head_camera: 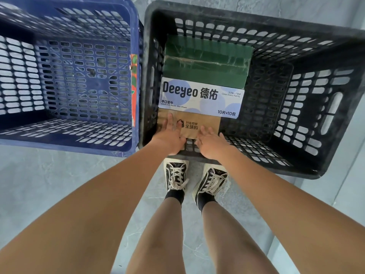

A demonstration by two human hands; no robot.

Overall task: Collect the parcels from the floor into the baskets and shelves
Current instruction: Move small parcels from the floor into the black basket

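Both hands, left hand (169, 139) and right hand (211, 144), fingers spread flat, press the brown parcel (194, 125) down in the black basket (308, 107), probably seating it snug beside the wipes box (201, 97).

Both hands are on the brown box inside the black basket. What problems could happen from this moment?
1. The brown box sits tight between the near wall of the black basket and the Deeyeo wipes box; the left hand or right hand might get pinched.
2. All three boxes fill one side, so the basket may tip when lifted.
3. The blue basket holds no parcel.
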